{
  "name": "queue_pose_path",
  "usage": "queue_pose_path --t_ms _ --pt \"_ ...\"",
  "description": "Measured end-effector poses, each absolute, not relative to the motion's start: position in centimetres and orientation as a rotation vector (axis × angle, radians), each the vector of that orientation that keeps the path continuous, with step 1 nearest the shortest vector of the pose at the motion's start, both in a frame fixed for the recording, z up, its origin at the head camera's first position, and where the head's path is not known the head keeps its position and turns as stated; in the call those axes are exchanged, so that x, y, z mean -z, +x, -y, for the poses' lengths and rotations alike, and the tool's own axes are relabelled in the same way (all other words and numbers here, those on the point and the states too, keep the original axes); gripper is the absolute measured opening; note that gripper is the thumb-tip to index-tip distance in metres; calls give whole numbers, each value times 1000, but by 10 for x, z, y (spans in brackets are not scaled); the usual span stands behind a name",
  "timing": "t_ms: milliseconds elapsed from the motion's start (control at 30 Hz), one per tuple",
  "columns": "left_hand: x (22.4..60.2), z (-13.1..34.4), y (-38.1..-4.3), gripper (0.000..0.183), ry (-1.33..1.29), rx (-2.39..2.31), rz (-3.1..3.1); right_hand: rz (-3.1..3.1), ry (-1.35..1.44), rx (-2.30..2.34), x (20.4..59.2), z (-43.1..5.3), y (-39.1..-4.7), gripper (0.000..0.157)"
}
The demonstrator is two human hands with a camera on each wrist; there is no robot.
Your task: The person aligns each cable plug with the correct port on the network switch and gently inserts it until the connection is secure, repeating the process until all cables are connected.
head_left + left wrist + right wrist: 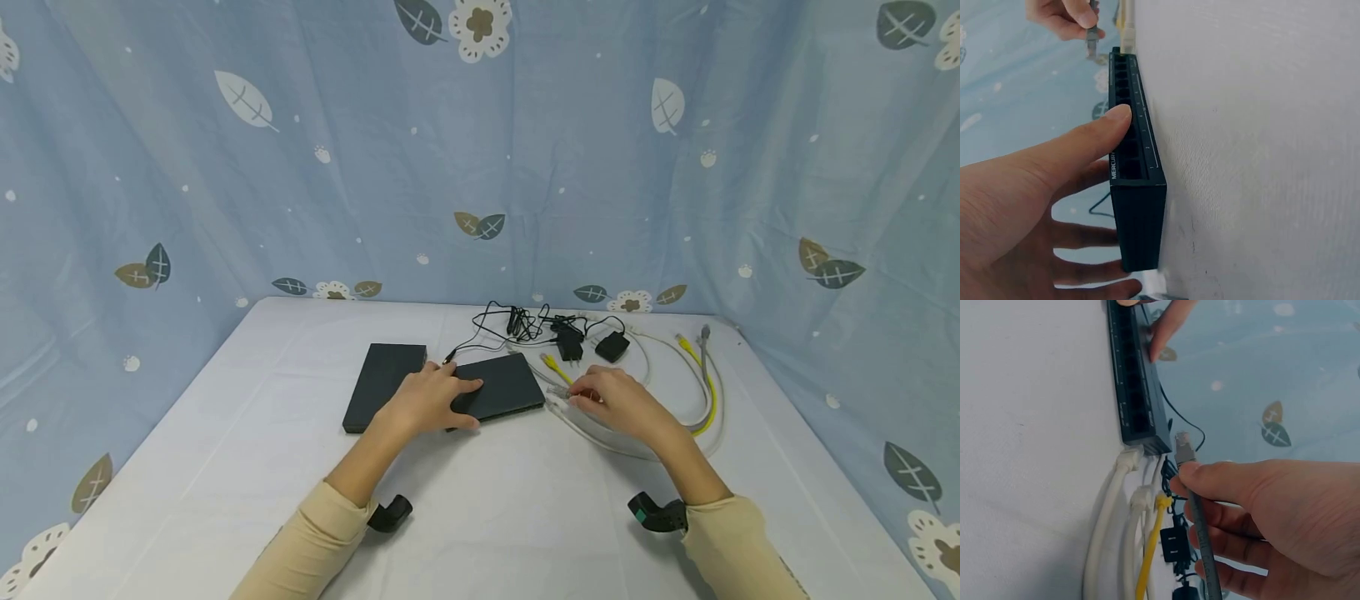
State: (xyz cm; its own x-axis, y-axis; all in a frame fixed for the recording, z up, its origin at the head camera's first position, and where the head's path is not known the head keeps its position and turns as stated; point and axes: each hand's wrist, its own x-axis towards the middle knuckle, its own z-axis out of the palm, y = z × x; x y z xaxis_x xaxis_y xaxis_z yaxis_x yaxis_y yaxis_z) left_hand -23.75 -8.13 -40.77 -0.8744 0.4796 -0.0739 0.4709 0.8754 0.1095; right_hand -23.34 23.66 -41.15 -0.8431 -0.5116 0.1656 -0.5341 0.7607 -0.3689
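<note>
My left hand (431, 400) grips a black network switch (506, 383) by its left end. In the left wrist view, the thumb lies across the row of ports and the fingers reach over the casing (1139, 228). Off the switch's right end, my right hand (618, 402) pinches a grey Ethernet cable (1205, 553) just behind its clear plug (1184, 447). That plug points toward the switch and stands apart from it. Close to the switch's right corner lies a white cable's plug (1129, 457); whether it touches the casing I cannot tell.
A second black flat box (384, 383) lies left of the switch. Behind are tangled black cords (528, 323) and two power adapters (570, 343). Yellow (711, 400), white and grey cables loop at the right. A patterned blue curtain (480, 150) hangs behind the white table (225, 467).
</note>
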Motion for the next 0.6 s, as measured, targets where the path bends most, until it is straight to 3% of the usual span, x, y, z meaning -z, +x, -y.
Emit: queue_pose_path --t_ms 600 --pt "401 76 -229 74 721 13 -2938 2880 918 -635 418 -235 -234 14"
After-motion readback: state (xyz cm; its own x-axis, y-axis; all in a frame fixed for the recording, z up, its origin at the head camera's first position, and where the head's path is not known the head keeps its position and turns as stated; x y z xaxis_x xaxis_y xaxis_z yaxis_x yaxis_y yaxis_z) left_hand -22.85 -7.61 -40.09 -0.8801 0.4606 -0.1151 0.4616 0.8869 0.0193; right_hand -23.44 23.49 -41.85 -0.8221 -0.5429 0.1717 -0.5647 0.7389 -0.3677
